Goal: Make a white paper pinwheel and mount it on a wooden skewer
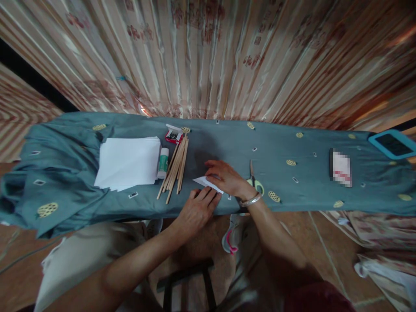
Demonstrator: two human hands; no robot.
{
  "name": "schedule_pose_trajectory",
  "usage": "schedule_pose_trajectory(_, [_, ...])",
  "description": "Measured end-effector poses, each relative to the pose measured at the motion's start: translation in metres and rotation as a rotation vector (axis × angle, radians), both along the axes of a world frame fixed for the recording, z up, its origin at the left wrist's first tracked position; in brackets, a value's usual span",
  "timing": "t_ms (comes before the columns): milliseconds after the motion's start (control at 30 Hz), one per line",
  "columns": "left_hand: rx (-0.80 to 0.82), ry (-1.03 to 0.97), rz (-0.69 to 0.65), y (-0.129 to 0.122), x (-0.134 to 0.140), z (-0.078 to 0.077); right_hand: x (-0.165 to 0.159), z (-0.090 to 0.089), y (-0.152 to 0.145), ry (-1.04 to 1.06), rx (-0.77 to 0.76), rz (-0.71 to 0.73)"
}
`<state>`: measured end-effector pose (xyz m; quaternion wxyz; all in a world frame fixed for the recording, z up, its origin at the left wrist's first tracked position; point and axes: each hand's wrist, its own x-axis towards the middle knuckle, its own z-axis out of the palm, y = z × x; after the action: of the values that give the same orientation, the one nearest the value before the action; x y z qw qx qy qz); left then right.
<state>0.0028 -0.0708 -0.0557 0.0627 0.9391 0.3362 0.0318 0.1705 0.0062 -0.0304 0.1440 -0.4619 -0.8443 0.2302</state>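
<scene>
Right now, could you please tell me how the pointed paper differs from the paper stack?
The pointed paper is small and narrows to a tip; the paper stack is broader and roughly rectangular. The left hand and right hand partly cover the pointed paper, while neither touches the paper stack. Both are white and lie on the blue-green cloth.

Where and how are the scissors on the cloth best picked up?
Best by the light green handles, likely from the person's near side: the scissors lie with the blades pointing away and the handles toward the person. The right grip is on the folded white paper, so it would probably have to leave that first.
</scene>
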Motion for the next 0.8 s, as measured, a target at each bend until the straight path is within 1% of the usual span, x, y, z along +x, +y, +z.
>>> schedule_pose_trajectory(100, [-0.005,-0.001,0.000,-0.001,-0.001,0.000,-0.008,-0.004,0.000,-0.034,0.004,-0.028])
schedule_pose_trajectory(267, [0.000,-0.011,-0.004,-0.004,-0.002,0.003,-0.009,-0.009,-0.002,0.006,0.049,-0.054])
schedule_pose_trajectory(467, [0.026,-0.059,0.000,-0.006,-0.005,0.003,-0.012,-0.013,-0.002,0.033,0.058,-0.065])
schedule_pose_trajectory(633, [-0.003,-0.053,0.002,-0.006,-0.005,0.002,-0.015,-0.017,0.000,0.048,0.066,-0.065])
schedule_pose_trajectory(800, [-0.004,-0.070,-0.006,-0.006,-0.006,0.002,-0.014,-0.017,0.000,0.058,0.064,-0.060])
